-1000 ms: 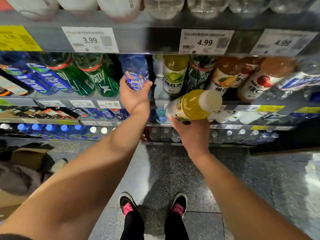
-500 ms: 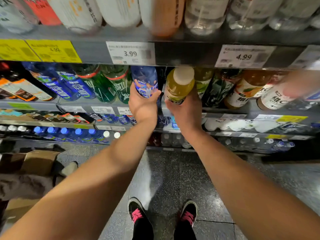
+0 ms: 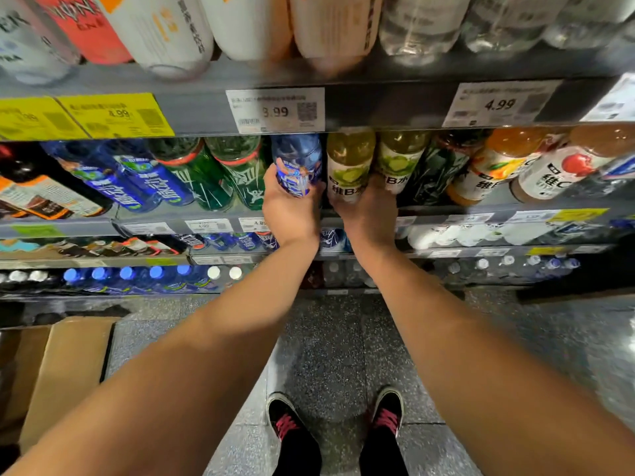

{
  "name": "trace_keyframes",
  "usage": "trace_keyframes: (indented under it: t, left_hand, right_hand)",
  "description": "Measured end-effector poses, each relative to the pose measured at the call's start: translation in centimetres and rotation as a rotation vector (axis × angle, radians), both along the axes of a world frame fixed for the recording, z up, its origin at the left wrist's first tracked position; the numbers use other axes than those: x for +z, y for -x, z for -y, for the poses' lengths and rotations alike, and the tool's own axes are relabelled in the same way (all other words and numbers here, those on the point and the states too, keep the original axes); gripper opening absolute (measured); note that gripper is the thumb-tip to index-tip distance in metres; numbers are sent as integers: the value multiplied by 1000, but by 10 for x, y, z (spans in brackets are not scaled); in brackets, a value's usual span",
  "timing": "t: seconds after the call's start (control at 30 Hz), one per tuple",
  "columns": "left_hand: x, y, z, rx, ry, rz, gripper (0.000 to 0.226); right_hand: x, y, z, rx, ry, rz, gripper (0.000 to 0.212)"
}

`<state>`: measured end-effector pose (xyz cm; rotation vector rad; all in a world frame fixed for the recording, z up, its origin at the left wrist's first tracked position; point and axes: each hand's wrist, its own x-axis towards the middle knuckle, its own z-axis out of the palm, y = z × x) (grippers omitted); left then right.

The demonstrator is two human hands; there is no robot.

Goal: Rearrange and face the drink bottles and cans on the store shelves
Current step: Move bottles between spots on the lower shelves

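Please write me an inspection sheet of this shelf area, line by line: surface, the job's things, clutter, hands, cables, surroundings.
Surface: grey shelf with price tags; bottles stand in rows.
Job's things: blue bottle and yellow bottle stand side by side on the middle shelf, beside green bottles.
Clutter: cardboard box on the floor at left.
Hands: left hand has its grip round the blue bottle; right hand holds the yellow bottle's lower part.
Cables: nothing seen.
Surroundings: speckled floor; lower shelves of bottles; the person's shoes.
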<state>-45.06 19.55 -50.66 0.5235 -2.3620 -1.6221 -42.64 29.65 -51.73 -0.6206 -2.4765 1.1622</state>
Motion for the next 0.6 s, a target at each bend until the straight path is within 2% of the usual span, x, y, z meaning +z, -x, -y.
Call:
trace_keyframes:
  t: [0.07,0.13,0.2,0.27,0.43,0.6]
  left_hand:
    - [2,0,1,-12,23,5,63]
    - [2,1,0,-22,39,5,65]
    - [2,0,-3,-31,61,9,67]
    - [2,0,-6,-35,56,17,70]
    - [2,0,-15,-28,57,43,77]
    - [-1,0,-21,7,65,43,80]
  right_hand:
    - [-4,-21,-7,-31,-19,-25,41]
    - [-3,-38,-23,-155,-62,-111,36]
    - [0,-45,-39,-294,-78,-160,43]
    - [3,-44,-52,-369,5,-160,58]
    - [7,-31,-63,-356,129,-220,79]
    - [6,-23,-73,-361,150,-230,81]
